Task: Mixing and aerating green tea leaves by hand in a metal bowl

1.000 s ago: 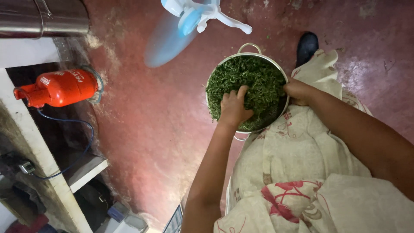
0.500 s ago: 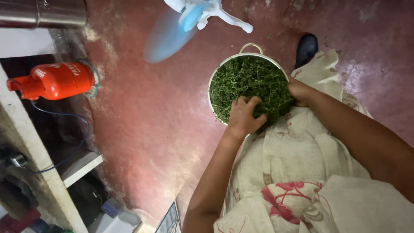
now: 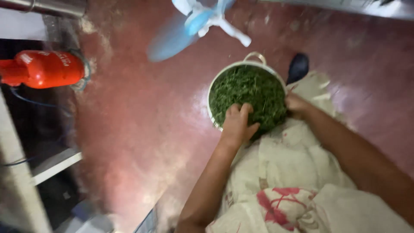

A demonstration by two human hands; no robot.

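Pressing my left hand (image 3: 237, 125), fingers curled, into chopped green leaves (image 3: 252, 92) (round white metal colander (image 3: 214, 88)); my right hand (image 3: 296, 105) grips its rim.

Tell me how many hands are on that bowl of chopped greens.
2. The left hand rests on the greens at the near edge; the right hand grips the bowl's right rim, fingers partly hidden.

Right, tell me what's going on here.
A person bends over a white bowl of chopped greens on the red floor. The left hand presses into the greens at the near rim; the right hand steadies the bowl's side. A blue fan and an orange gas cylinder sit nearby.
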